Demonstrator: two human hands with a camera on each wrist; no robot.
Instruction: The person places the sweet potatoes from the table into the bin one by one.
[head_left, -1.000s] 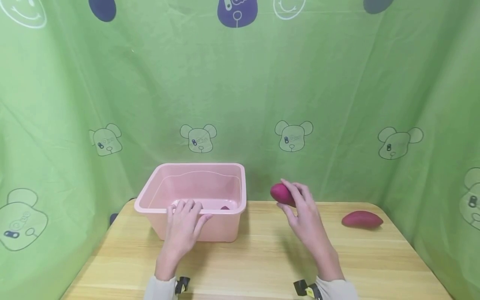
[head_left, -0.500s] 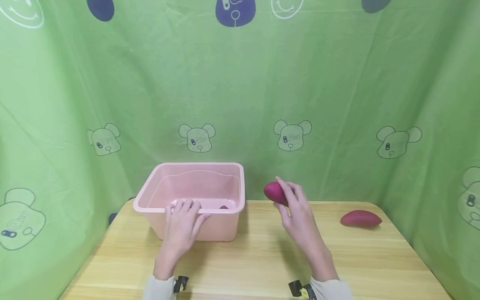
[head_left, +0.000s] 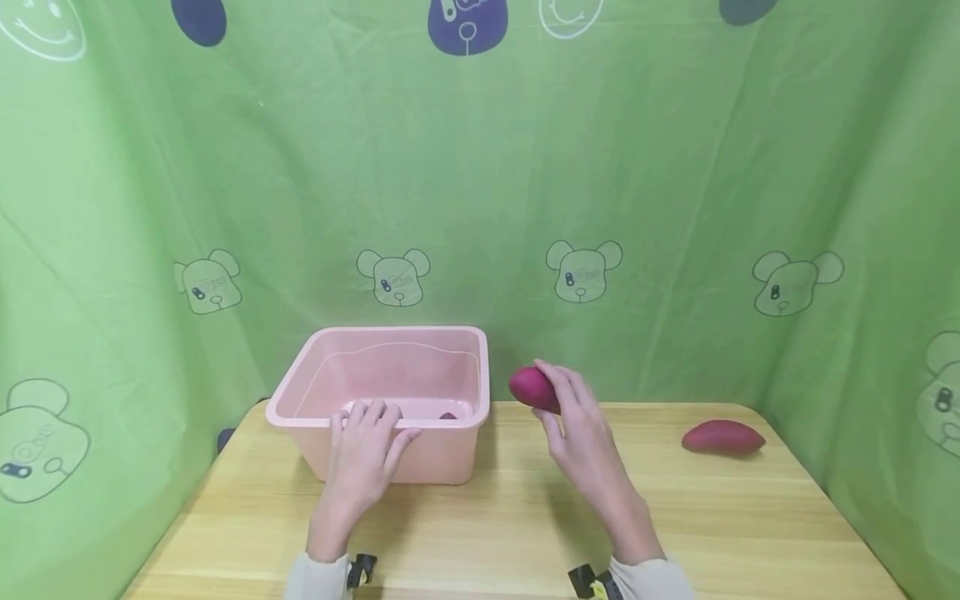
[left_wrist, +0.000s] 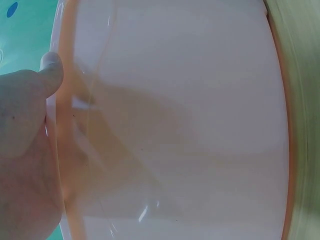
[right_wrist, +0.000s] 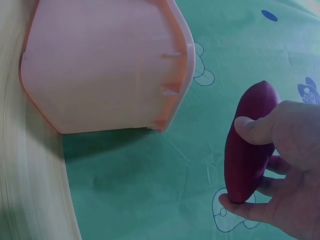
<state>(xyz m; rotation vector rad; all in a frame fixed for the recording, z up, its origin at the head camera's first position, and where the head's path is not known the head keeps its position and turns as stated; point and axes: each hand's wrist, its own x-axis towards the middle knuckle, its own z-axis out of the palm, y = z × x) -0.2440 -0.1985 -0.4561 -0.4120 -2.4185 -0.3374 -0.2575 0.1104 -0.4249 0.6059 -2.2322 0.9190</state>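
My right hand [head_left: 587,433] holds a purple-red sweet potato [head_left: 531,388] above the table, to the right of the pink plastic bin [head_left: 405,454]. In the right wrist view the thumb presses one side of this sweet potato [right_wrist: 250,150], with fingers behind and under it. My left hand [head_left: 362,454] grips the bin's near rim, fingers bent over the edge. The left wrist view has the thumb [left_wrist: 51,75] against the rim, with the fingertips hidden. A small dark red tip [head_left: 447,416] shows inside the bin; the rest is hidden by the front wall.
Another sweet potato [head_left: 723,437] lies on the right side of the wooden table [head_left: 510,533]. A green curtain [head_left: 480,183] printed with bear heads hangs close behind the table and along both sides.
My right hand has moved left toward the bin, carrying the sweet potato. The left hand stays on the rim, and the bin has not moved.
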